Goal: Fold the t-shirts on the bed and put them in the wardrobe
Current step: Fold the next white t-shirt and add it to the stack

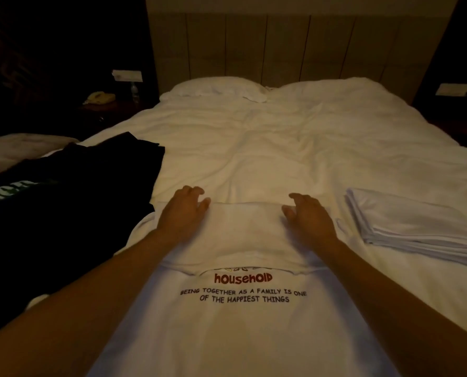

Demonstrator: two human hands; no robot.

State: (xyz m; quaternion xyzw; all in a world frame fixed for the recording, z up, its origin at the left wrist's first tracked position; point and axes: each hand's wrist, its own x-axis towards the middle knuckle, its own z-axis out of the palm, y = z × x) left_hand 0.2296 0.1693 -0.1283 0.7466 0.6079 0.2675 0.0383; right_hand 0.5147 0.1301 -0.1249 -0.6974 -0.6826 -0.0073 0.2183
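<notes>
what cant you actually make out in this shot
- White t-shirt, head view: its lower part is cut off by the bottom edge; the folded-over top flap hides most of the graphic above "household".
- Black t-shirt: its print runs off the left edge and the dim light swallows the rest.
- Fingertips of the left hand and right hand: blurred, so the exact contact with the fold is unclear.
- Wardrobe: not in view.

Both arms stretched forward; left hand (182, 210) and right hand (307, 216) palm-down, fingers loosely curled.
</notes>
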